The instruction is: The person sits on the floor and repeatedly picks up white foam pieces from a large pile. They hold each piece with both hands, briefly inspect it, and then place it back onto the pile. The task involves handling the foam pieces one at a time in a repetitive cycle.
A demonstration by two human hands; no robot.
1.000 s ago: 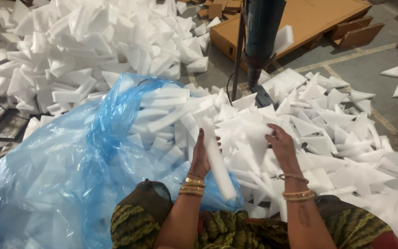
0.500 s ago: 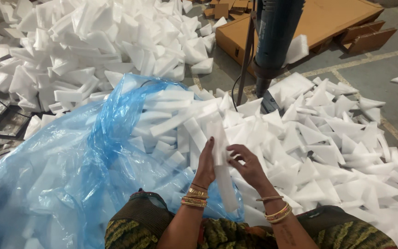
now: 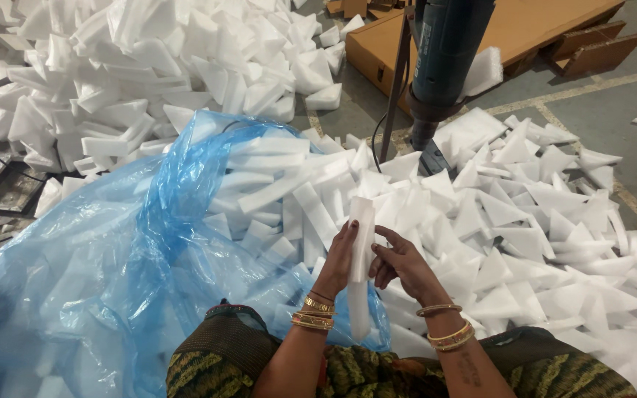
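Note:
I hold a stack of long white foam pieces (image 3: pixel 360 243) upright in front of me. My left hand (image 3: pixel 339 259) grips its left side, thumb and fingers wrapped around it. My right hand (image 3: pixel 399 262) presses against the stack's right side, fingers curled on it. Both wrists wear gold bangles. Just to the left lies a large blue plastic bag (image 3: pixel 105 273), its open mouth holding more foam strips. White triangular foam pieces (image 3: pixel 525 214) cover the floor to the right of my hands.
A big heap of white foam offcuts (image 3: pixel 149 66) fills the back left. A blue-green machine on a post (image 3: pixel 444 59) stands behind the pile, with a cable beside it. Flat cardboard boxes (image 3: pixel 540 29) lie at the back right. A dark metal frame (image 3: pixel 9 191) sits at left.
My right hand came in from the foam pile on the right and now rests on the stack. The stack has been raised more upright between both hands.

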